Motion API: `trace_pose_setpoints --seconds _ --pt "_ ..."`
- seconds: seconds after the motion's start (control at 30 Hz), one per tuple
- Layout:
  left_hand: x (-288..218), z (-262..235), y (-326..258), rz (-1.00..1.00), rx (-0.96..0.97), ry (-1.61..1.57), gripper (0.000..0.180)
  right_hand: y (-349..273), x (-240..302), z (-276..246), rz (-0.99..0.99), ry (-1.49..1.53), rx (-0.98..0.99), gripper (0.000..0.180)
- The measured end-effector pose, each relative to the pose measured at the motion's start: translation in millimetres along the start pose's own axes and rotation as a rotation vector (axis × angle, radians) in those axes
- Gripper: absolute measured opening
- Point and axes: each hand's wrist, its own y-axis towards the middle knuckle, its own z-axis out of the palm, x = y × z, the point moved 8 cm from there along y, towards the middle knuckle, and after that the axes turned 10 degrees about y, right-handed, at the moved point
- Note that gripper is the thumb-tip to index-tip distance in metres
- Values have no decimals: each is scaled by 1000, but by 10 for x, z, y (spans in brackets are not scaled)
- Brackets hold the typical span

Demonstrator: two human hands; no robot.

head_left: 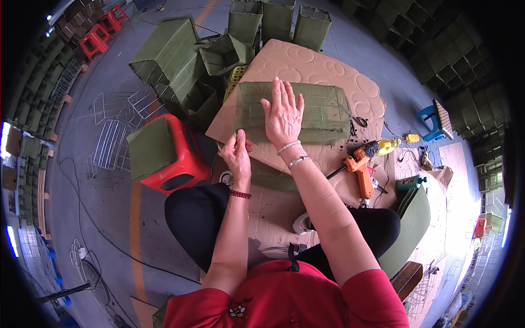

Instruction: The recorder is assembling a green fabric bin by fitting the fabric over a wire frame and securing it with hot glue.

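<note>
A long box covered in green mesh [322, 112], with thin wire showing through it, lies on its side on a cardboard sheet in front of me. My right hand [283, 116] rests flat on its upper face, fingers stretched out and pointing away from me. At the box's near left corner, my left hand [237, 156] is closed with the thumb up, gripping the edge of the mesh. The part between those fingers is mostly hidden. Black-handled scissors [360, 121] lie against the box's right end, among dark scraps.
An orange glue gun [358, 172] lies at the right of the cardboard [284, 57]. A red stool [183, 158] with a green panel on it stands at left. Green boxes [172, 54] are stacked beyond, wire frames [112, 145] lie on the floor, and a blue stool [432, 121] stands right.
</note>
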Motion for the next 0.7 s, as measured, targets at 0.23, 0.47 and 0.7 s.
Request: trace_pose_setpoints --seconds 0.23,0.47,0.7 --pt "60 17 55 -18 40 -98 44 -11 82 -1 -62 -40 19 60" --pt "1 54 86 16 180 -99 41 73 60 137 117 86 89 63" --pt "96 -21 101 16 177 44 44 -27 447 263 -91 -59 112 68"
